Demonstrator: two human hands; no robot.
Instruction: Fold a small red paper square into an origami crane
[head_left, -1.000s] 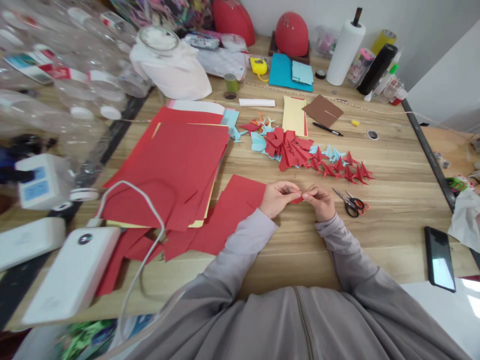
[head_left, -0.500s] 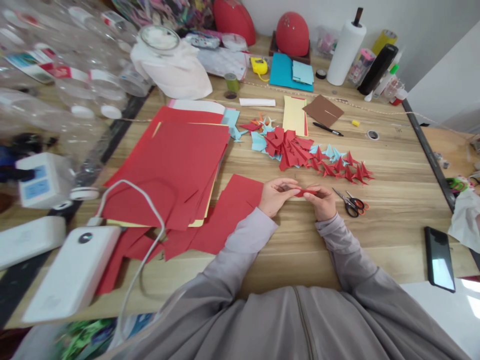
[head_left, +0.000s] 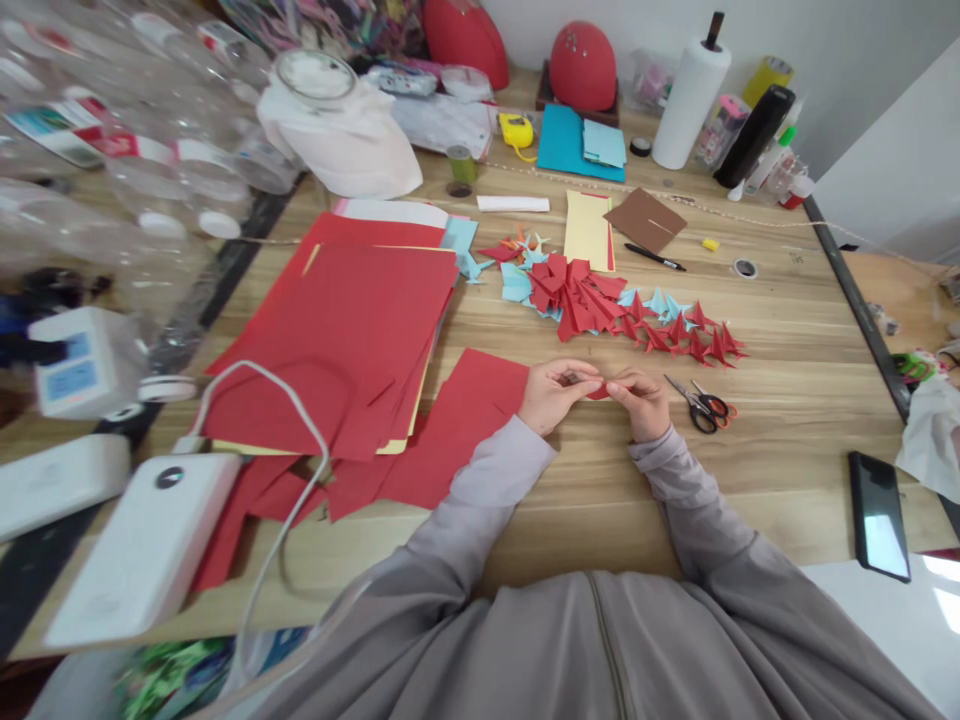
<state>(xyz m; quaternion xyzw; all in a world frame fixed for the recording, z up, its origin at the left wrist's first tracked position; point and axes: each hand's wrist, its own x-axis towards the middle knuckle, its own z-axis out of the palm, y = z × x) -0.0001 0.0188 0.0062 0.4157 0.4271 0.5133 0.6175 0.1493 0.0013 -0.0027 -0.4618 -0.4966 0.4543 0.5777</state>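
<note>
My left hand (head_left: 555, 393) and my right hand (head_left: 642, 400) meet just above the wooden table (head_left: 787, 400), fingertips pinched together on a small folded piece of red paper (head_left: 598, 392). Most of that paper is hidden by my fingers. Red paper sheets (head_left: 457, 420) lie right beside my left wrist. A pile of folded red and light-blue paper shapes (head_left: 600, 305) lies just beyond my hands. Scissors with red and black handles (head_left: 701, 405) rest close to my right hand.
A big stack of red sheets (head_left: 352, 330) covers the left middle. A white power bank with a cable (head_left: 150, 545) and clear plastic bottles (head_left: 150, 160) sit at the left. A black phone (head_left: 876, 515) lies near the right front edge. A paper-towel roll (head_left: 690, 100) stands at the back.
My fingers have worked the small red paper: it showed stretched between both hands half a second ago, and now the fingertips are pressed close together over it. Nothing else moved.
</note>
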